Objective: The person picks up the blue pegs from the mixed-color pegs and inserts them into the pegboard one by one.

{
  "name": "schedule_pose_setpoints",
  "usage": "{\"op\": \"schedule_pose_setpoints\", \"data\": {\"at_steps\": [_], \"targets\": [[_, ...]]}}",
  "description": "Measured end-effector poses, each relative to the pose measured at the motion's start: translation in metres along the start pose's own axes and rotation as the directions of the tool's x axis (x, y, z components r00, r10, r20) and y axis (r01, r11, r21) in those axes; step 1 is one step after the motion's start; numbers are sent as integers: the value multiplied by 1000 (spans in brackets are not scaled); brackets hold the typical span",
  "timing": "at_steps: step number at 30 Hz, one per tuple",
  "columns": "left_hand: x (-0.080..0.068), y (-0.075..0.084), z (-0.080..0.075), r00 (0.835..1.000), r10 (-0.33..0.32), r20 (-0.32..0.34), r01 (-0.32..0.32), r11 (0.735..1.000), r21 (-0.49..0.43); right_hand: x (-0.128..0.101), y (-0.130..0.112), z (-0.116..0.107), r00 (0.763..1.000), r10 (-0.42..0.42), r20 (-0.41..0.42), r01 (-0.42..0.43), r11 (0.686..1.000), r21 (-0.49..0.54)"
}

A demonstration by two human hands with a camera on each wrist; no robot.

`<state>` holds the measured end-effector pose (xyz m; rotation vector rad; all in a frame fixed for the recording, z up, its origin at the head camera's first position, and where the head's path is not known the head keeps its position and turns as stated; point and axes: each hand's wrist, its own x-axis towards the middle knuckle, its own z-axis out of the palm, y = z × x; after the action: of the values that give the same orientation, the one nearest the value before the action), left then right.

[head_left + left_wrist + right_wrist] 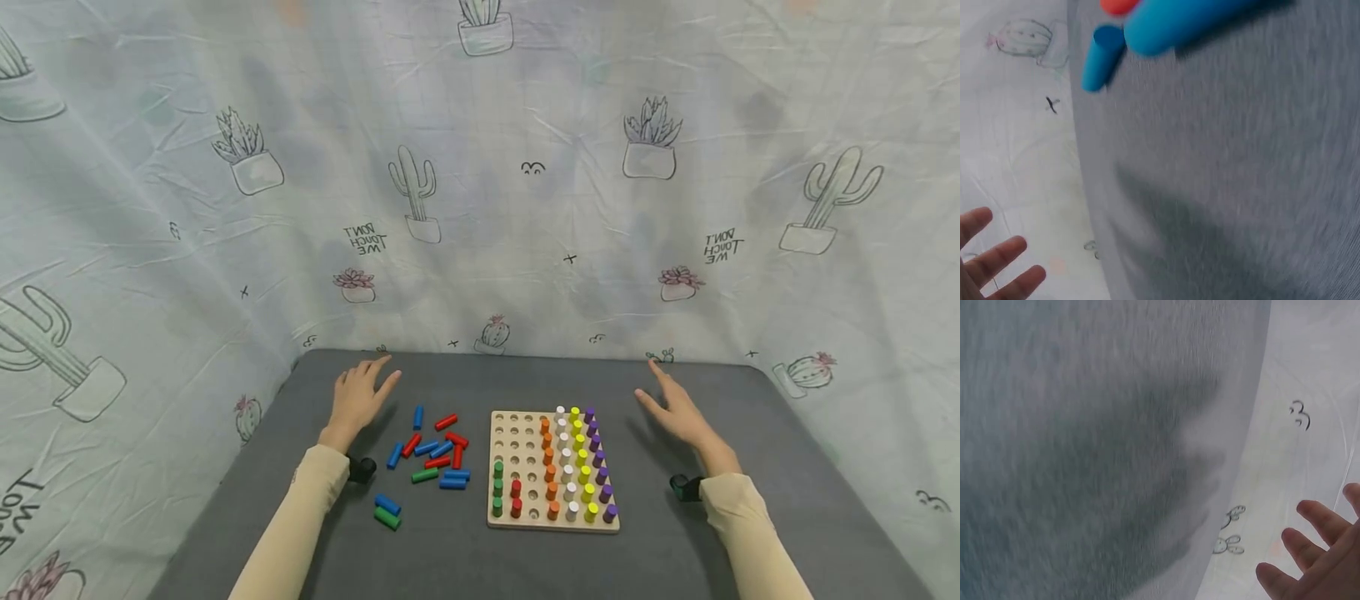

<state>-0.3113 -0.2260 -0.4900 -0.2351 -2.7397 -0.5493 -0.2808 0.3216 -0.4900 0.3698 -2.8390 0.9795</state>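
My left hand (357,401) hovers over the table's left part with its fingers spread, holding nothing. Close to its right lie loose blue, red and green pegs, among them a blue peg (418,417), a red peg (446,422) and a green peg (424,475). In the left wrist view a blue peg (1102,59) shows near the table's edge. To the right of the wooden pegboard (551,525), my right hand (678,414) is held above the table, fingers extended and nothing in them. Its shadow falls on the grey surface in the right wrist view.
Upright orange, white, yellow and purple pegs (597,459) fill columns on the board's right side. A few green pegs (498,488) and red pegs (516,498) stand in its near left holes. Behind the grey table (450,567) hangs a cactus-print curtain (495,208).
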Motion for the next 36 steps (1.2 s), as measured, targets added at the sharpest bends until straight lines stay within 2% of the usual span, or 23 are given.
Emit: {"op": "schedule_pose_setpoints", "data": {"at_steps": [7, 16, 20, 28, 36], "targets": [[-5, 13, 6, 998, -15, 55, 16, 1000, -25, -1, -10, 11, 1000, -29, 0, 29, 999, 31], [-7, 18, 10, 996, 4, 88, 2, 998, -65, -3, -16, 27, 1000, 2, 23, -3, 1000, 31], [-9, 20, 11, 992, -10, 122, 23, 994, -104, -6, -18, 34, 1000, 4, 25, -5, 999, 44], [-13, 19, 14, 978, -21, 206, 65, 976, -207, -12, -20, 46, 1000, -10, 12, 9, 998, 55], [-13, 18, 12, 955, -26, 295, 110, 956, -272, -17, -21, 50, 1000, 2, 14, -3, 996, 86]]}}
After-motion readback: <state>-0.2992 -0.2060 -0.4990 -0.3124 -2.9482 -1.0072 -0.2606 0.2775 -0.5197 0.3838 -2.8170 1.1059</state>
